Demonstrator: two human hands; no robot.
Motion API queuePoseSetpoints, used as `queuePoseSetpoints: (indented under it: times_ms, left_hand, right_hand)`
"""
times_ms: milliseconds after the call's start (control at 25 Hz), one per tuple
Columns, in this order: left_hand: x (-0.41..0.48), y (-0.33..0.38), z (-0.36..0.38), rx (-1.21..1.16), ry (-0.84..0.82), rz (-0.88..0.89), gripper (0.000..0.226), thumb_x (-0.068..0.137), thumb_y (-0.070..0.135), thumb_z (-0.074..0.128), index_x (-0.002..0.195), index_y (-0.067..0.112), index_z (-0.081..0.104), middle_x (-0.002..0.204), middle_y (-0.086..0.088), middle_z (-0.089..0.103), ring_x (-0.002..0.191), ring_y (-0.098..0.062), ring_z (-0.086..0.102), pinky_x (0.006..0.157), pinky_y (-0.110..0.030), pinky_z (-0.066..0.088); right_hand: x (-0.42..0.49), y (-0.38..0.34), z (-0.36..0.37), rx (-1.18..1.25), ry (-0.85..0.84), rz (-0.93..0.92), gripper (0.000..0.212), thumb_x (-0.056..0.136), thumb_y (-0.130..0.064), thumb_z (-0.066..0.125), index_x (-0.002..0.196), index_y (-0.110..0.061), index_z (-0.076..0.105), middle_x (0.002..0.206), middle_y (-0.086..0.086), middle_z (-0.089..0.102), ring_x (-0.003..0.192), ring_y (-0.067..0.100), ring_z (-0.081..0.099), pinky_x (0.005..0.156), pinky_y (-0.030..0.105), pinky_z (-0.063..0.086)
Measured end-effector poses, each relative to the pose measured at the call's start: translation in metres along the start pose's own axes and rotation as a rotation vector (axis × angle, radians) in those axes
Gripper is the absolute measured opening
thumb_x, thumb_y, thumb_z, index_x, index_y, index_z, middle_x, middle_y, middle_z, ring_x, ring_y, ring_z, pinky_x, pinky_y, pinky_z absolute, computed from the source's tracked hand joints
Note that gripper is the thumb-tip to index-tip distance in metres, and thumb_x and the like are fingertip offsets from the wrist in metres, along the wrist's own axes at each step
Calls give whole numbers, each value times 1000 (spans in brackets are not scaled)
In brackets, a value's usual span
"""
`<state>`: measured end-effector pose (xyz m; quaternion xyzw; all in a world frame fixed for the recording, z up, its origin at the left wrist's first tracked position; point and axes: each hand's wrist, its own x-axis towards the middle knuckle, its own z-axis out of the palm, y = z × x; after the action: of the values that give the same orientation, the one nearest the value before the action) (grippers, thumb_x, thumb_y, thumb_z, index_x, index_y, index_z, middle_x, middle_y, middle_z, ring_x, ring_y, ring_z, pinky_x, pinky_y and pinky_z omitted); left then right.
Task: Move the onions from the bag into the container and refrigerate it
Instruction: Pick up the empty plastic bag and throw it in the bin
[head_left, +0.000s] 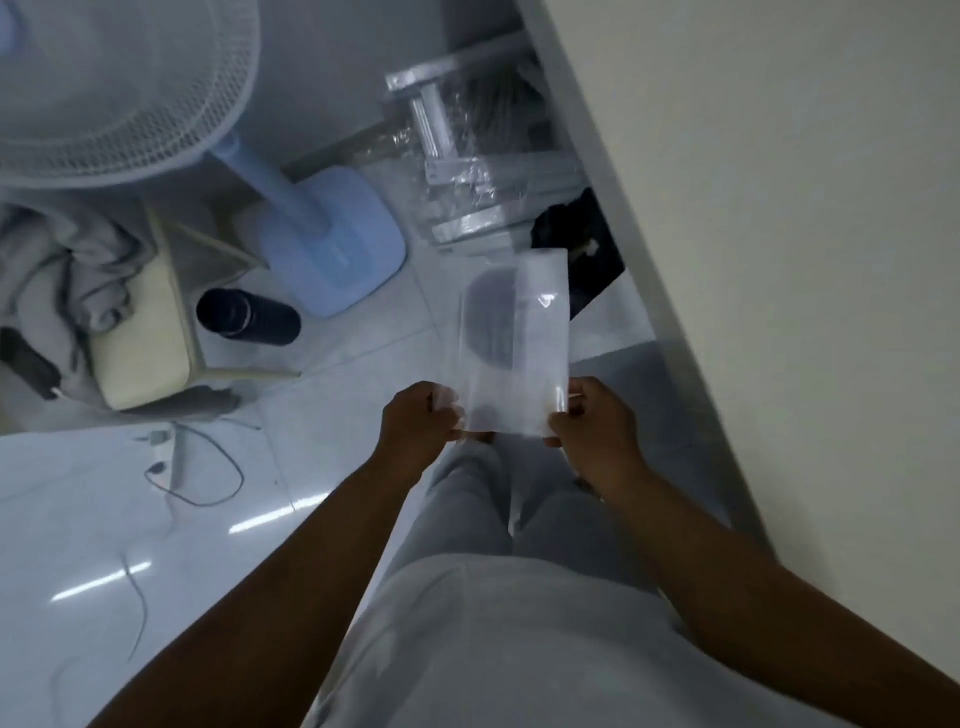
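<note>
A clear plastic bag (519, 343) hangs flat in front of me above the tiled floor. My left hand (418, 423) pinches its near left corner and my right hand (589, 421) pinches its near right corner. A dark rounded shape (491, 322) shows through the bag's upper left part; I cannot tell whether it is inside the bag or on the floor behind it. No onions and no container are visible.
A white surface (779, 208) with a grey edge fills the right side. A blue standing fan (322, 244), a stool with grey cloth (140, 332), a black cylinder (249, 317), wrapped metal parts (467, 171) and a power strip with cables (171, 457) stand on the floor.
</note>
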<state>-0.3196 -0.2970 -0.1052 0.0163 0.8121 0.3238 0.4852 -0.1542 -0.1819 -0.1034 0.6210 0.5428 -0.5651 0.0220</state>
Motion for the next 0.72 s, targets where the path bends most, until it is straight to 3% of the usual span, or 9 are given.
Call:
queuePoseSetpoints:
  times_ms: [280,520,600,720]
  left_hand:
    - [159,-77,26,89,-143,-215,20,75,2,65,95,7,66,100,-23,70,86,-33,70,81,-50,60]
    - [290,-119,67,68,-160,-249,11,70,6,67,79,12,63,97,-22,71,89,-37,70,83,-48,59]
    - [320,-122,79,132,-188,-232,7,72,9,70,77,9,64,86,-19,72,80,-35,71,82,-47,60]
    - [347,-129,92,136,-172,-253,11,82,6,68,71,5,64,66,-11,67,60,-25,67,76,-41,61]
  right_hand:
    - [134,56,78,-45,-35,329,28,76,-1,65,84,-28,62,94,4,72,70,23,74,72,36,62]
    - [248,103,117,41,6,411,31,78,8,69,104,-8,66,87,4,68,66,17,69,68,28,58]
    - [275,121,121,31,14,431,30,78,6,70,105,-4,66,90,11,71,68,20,71,72,31,60]
    - [299,140,125,37,28,471,45,81,-2,67,124,3,55,95,27,70,75,23,71,91,49,56]
